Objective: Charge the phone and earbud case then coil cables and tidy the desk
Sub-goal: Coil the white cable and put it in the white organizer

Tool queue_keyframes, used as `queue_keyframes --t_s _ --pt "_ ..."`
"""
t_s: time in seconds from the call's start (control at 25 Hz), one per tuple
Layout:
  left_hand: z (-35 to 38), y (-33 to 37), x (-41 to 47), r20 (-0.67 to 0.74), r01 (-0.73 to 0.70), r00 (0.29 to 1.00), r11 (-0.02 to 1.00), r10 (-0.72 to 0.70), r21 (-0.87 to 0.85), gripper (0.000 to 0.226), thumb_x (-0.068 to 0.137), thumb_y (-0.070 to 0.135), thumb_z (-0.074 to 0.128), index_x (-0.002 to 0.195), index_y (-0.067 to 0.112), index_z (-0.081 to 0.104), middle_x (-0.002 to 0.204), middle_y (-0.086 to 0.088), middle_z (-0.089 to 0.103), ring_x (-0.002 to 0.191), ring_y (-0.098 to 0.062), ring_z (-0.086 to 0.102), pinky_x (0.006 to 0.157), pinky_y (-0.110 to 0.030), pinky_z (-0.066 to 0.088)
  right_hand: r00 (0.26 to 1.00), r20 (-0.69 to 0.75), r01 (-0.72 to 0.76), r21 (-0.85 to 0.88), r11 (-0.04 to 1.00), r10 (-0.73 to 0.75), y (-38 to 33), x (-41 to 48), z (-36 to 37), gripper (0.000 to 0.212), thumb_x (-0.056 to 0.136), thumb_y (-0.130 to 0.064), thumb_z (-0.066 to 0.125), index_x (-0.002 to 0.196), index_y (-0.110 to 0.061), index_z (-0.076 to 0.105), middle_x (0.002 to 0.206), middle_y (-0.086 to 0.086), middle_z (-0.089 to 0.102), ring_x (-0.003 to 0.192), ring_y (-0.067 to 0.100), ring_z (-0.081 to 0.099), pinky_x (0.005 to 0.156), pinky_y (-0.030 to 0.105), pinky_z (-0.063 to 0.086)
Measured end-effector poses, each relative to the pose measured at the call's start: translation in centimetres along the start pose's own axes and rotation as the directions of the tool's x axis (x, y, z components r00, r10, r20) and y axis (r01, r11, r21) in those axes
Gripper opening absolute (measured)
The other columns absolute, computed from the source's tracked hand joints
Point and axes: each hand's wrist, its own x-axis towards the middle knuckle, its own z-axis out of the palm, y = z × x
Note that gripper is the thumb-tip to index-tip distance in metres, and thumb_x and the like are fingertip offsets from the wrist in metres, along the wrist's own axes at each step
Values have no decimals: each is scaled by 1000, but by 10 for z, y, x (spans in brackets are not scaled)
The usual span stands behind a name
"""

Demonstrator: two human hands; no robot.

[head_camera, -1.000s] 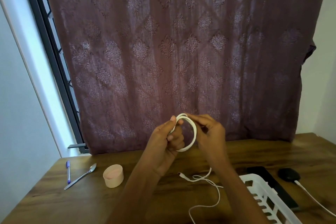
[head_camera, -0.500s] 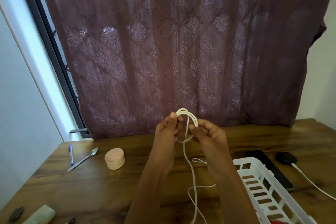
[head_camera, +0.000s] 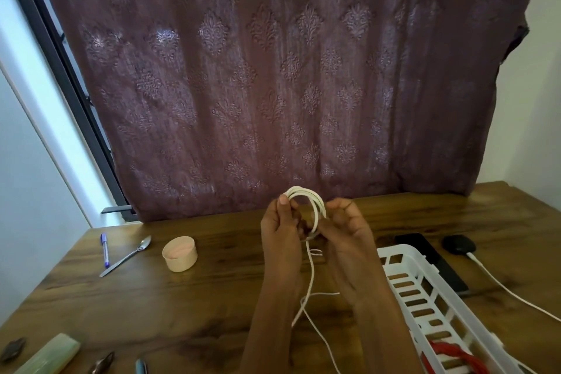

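Observation:
I hold a white cable (head_camera: 315,206) wound into a small coil above the wooden desk (head_camera: 212,297). My left hand (head_camera: 283,228) grips the coil's left side, thumb on top. My right hand (head_camera: 346,228) pinches its right side. The cable's loose tail hangs down between my wrists and trails over the desk. A black phone (head_camera: 425,255) lies at the right, partly behind a white basket (head_camera: 425,297). A black earbud case (head_camera: 458,244) sits beyond it with a second white cable (head_camera: 510,291) running from it.
A red cable (head_camera: 449,355) lies in the basket. At the left lie a pen (head_camera: 104,249), a spoon (head_camera: 127,256) and a small beige tub (head_camera: 179,253). Small items line the near left edge. A maroon curtain (head_camera: 273,70) hangs behind.
The view has tipped downward, showing more of the desk. The hands lowered slightly with the coil. The loose tail now hangs straight down from the coil.

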Motion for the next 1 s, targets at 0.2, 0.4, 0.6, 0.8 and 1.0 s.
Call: queue_keyframes --t_s 0.2,0.4,0.6,0.8,1.0 --pt "4 0 -2 -74 -73 994 997 74 21 31 99 23 33 78 8 49 59 -2 43 47 -1 45 48 -12 43 944 -74 217 -596 773 -322 -3 1 -1 27 76 -3 69 71 -29 65 97 1 62 83 5 62 64 6 48" --pt "4 -2 -3 -88 -119 989 993 118 -11 30 99 24 34 78 9 49 60 0 46 49 0 49 51 -12 45 976 -55 133 -612 779 -210 -5 -3 3 40 87 -16 59 54 -37 68 81 -18 58 69 -11 56 56 3 43" --pt "-5 -3 -1 15 -171 985 978 170 120 31 99 24 33 78 10 50 51 11 44 47 -3 43 50 -17 41 990 -63 81 -495 865 -129 -14 -2 -3 30 89 -24 57 61 -18 67 66 -5 65 70 8 60 71 21 48" --pt "-15 -5 -2 82 -259 966 937 247 233 31 98 20 36 74 6 50 58 4 42 54 -11 40 52 -25 38 977 -77 131 -515 847 -198 -26 -4 -12 32 87 -28 59 56 -21 66 43 -3 43 45 7 44 52 22 44" --pt "-14 -6 -5 38 -190 982 968 186 162 31 98 23 35 77 9 53 56 8 43 52 -5 41 51 -16 40 845 107 370 -825 427 -525 -27 -3 -26 4 76 -30 71 73 -32 70 67 -11 68 67 3 61 57 12 47"
